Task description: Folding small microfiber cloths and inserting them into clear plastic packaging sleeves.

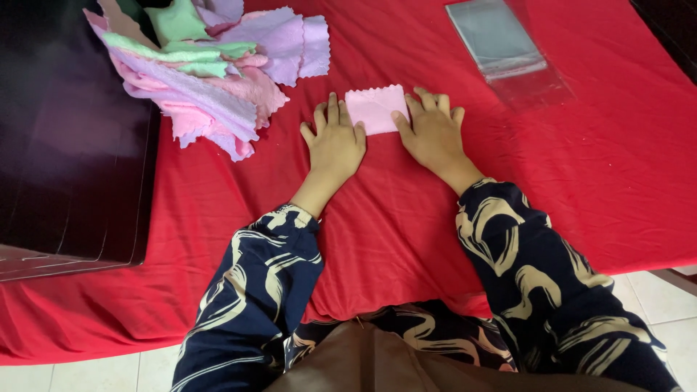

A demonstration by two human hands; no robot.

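Head view: left hand [335, 142] and right hand [433, 131], grip spread flat, press a folded pink cloth [375, 109].

Pale pink folded cloth [375, 109] with zigzag edge; pile of cloths [207, 69] in pink, lilac and mint green; red cover on the desk [581, 181]; clear plastic sleeve [501, 43]; navy sleeves [254, 290] with cream swirl pattern; dark glossy box [65, 145].
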